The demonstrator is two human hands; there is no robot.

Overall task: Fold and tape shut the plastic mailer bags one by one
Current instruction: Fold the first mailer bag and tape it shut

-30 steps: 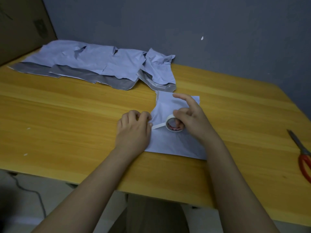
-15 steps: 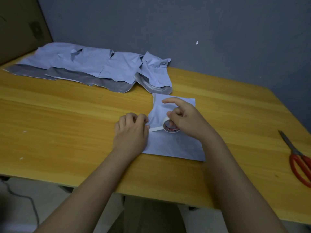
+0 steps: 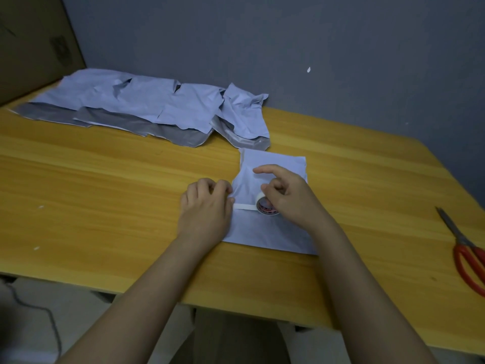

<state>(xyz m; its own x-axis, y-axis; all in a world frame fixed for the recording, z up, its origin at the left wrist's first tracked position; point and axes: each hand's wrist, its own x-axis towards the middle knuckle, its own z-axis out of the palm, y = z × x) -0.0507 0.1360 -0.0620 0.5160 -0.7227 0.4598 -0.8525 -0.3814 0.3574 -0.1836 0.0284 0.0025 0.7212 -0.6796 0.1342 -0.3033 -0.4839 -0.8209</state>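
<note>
The right grip point(image 3: 286, 198) curls around the tape roll point(image 3: 263, 205), half hiding it. The left grip point(image 3: 207, 206), fingers curled, pins the tape strip point(image 3: 244, 206) on the mailer bag point(image 3: 265, 227); its fingertips are hidden

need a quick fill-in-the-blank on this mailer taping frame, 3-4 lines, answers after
1. The right hand holds the roll of ____ on the folded mailer.
2. The left hand presses the free end of the tape strip at the mailer's ____ edge.
3. The scissors with ____ handles lie untouched at the table's right side.
4. The pile of other mailers lies against the ____ behind the table.

Missing words: tape; left; red; wall
</note>
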